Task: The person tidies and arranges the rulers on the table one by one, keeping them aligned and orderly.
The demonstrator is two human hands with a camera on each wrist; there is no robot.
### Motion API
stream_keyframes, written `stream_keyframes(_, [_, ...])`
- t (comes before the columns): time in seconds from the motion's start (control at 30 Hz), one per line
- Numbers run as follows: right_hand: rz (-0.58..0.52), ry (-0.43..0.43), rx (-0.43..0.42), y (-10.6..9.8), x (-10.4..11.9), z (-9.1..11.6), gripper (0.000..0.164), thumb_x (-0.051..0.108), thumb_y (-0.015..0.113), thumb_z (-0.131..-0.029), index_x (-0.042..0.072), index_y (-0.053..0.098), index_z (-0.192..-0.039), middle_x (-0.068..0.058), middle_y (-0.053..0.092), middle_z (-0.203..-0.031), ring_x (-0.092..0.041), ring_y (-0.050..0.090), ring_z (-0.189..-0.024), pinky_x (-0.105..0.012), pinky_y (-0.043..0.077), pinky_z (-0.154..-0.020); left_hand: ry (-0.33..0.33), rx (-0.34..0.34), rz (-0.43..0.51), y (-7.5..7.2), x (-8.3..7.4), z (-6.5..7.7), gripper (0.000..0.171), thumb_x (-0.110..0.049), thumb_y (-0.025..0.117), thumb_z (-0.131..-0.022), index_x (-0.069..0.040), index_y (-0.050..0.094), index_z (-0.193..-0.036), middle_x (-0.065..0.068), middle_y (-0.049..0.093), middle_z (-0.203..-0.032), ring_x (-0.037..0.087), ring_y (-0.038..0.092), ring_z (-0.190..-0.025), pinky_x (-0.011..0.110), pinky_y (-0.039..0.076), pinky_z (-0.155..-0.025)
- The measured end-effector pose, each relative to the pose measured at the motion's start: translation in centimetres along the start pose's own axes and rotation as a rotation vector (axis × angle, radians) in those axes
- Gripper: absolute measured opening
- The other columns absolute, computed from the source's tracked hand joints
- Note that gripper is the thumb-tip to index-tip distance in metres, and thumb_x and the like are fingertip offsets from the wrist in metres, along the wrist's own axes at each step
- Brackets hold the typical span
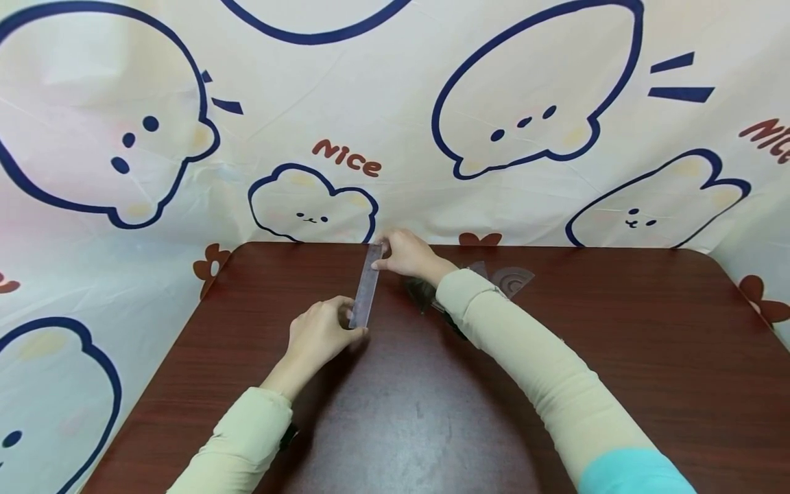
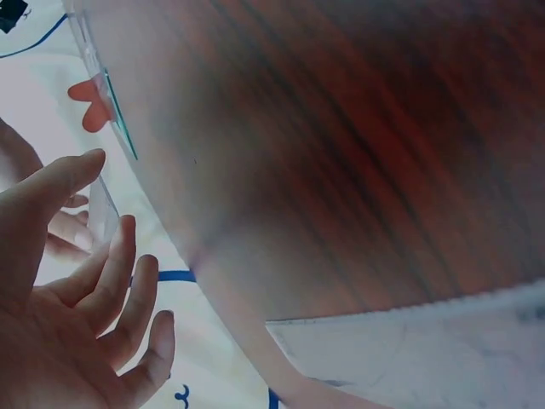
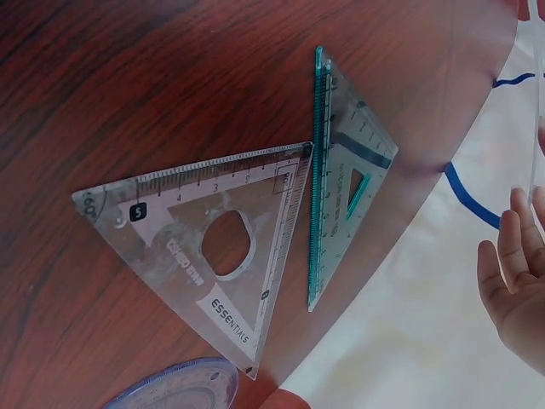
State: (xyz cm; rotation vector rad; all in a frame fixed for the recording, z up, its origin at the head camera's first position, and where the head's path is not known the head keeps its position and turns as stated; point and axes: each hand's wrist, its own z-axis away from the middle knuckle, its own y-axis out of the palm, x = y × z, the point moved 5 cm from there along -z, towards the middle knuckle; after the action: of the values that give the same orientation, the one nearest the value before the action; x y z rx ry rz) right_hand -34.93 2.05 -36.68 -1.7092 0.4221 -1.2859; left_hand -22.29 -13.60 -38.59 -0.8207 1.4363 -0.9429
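A clear straight ruler (image 1: 366, 288) is held slantwise over the brown table (image 1: 432, 384), between both hands. At its near end my left hand (image 1: 317, 333) pinches it with thumb and index finger. The far end is gripped by my right hand (image 1: 407, 254), close to the table's back edge. In the left wrist view the ruler (image 2: 104, 213) shows as a thin clear strip by the left hand (image 2: 85, 315), its other fingers loosely bent. The right wrist view catches a hand (image 3: 519, 290) at its right edge.
Near the back lie a clear set square (image 3: 170, 243), a green-edged set square (image 3: 341, 179) and a purple-edged protractor (image 3: 183, 388). A pale flat thing (image 2: 417, 354) with a finely toothed edge is partly cut off; its kind is unclear. A printed cloth (image 1: 407, 137) hangs behind.
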Motion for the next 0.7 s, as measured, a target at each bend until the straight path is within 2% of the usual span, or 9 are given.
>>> stream_keyframes(0.37, [-0.004,-0.042,0.004,0.6,0.7,0.8,0.044,0.03,0.077,-0.088,0.008,0.065,-0.124,-0.006,0.061,-0.104,-0.018,0.056,-0.093,-0.031,0.047,-0.081,0.034,-0.027,-0.032,-0.5,0.1,1.4,0.048,-0.04,0.086,-0.073,-0.016,0.07,-0.112,-0.009,0.066,-0.081,0.012,0.059,-0.075,0.04,0.046,-0.066])
stream_keyframes(0.7, [0.013,-0.028,0.046,1.4,1.3,1.7,0.047,0.035,0.076,-0.088,0.011,0.064,-0.127,-0.006,0.062,-0.11,-0.016,0.056,-0.094,-0.033,0.048,-0.082,0.049,-0.032,-0.047,-0.5,0.4,2.9,0.045,-0.04,0.085,-0.074,-0.018,0.071,-0.11,-0.012,0.063,-0.078,0.007,0.051,-0.066,0.035,0.044,-0.06])
